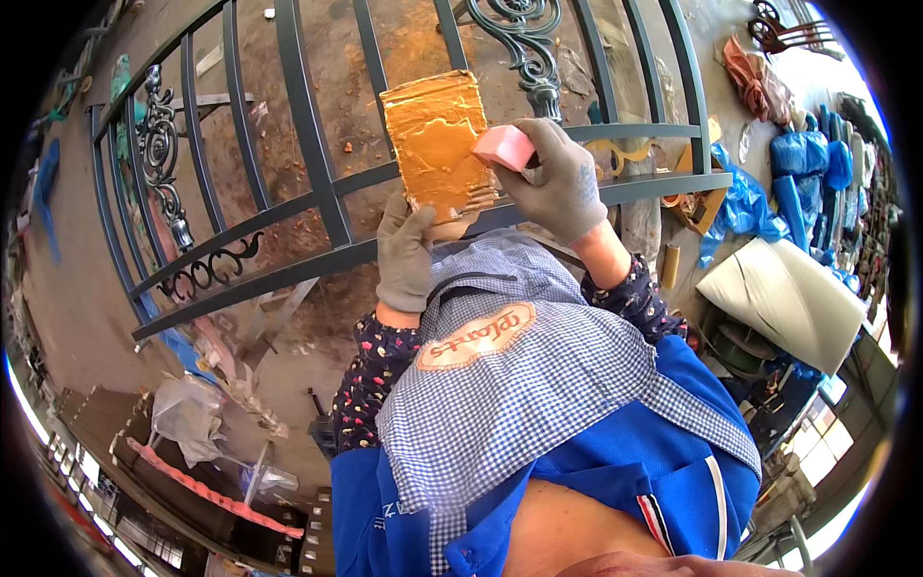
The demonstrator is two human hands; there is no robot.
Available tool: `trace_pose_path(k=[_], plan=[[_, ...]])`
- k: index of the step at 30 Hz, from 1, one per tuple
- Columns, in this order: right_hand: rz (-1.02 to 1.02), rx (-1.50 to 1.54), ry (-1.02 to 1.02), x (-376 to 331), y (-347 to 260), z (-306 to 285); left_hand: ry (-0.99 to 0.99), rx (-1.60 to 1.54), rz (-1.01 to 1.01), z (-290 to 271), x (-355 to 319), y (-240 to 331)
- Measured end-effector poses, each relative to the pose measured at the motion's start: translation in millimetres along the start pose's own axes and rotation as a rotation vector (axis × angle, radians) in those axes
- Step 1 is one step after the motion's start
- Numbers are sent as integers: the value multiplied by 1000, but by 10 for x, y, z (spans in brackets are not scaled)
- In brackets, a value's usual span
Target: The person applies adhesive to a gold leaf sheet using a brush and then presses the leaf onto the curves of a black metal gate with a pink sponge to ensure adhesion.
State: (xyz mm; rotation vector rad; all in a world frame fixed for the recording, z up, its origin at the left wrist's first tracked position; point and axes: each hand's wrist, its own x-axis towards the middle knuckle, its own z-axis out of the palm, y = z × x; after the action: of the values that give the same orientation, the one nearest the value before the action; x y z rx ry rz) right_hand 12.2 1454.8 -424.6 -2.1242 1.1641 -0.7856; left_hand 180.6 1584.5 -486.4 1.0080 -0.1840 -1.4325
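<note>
My left hand [405,252], in a grey glove, is closed on the near edge of a flat rectangular board [437,139] coated in gold paint. A pink sponge block [506,147] is pinched in my gloved right hand [561,183], its left end against or just over the board's right edge. Whether it touches the paint I cannot tell. Beneath and beyond both hands runs a dark grey metal railing [312,125] with upright bars. Black scrollwork ornaments [519,43] are set between some bars.
Another scroll ornament [163,154] sits in the railing's left part. Blue plastic sheeting [745,207] and a large pale roll [788,298] lie on the right. At lower left are a clear plastic bag [187,418] and a pink-wrapped bar [212,490]. The concrete floor [72,308] is stained.
</note>
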Motion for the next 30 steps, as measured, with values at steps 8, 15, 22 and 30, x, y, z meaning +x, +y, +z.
trace_pose_path(k=[8, 15, 22, 30], plan=[[-75, -98, -211, -40, -154, 132, -28, 15, 4, 75, -17, 23], [-75, -144, -195, -65, -88, 11, -1, 8, 9, 140, -27, 17], [65, 146, -181, -292, -1, 40, 31, 39, -16, 74, -35, -1], [638, 308, 97, -902, 1281, -187, 144, 10, 49, -72, -15, -12]])
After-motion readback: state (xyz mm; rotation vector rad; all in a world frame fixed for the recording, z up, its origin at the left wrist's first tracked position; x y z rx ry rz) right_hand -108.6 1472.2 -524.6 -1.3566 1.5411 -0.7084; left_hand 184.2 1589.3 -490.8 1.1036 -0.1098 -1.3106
